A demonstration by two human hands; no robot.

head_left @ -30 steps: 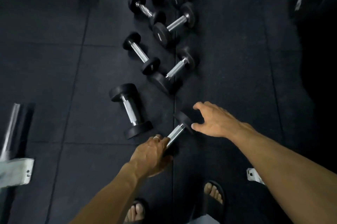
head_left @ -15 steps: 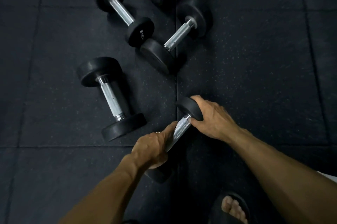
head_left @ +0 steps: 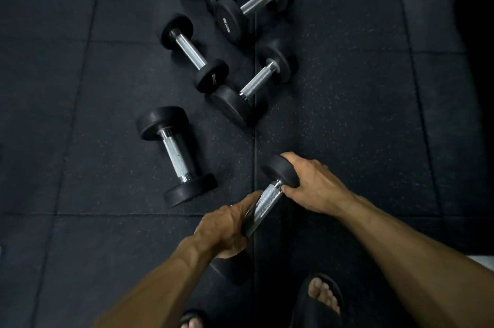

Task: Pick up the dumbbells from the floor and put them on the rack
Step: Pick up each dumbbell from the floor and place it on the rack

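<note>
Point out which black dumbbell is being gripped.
The nearest black chrome-handled dumbbell: left hand grips its handle, right hand its far head. The others lie untouched.

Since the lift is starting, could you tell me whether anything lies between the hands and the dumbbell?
Nothing: the left hand grips the dumbbell by its handle, the right hand holds its far end.

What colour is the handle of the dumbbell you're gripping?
Shiny silver with a knurled texture, on the held dumbbell; the head view shows it.
</note>
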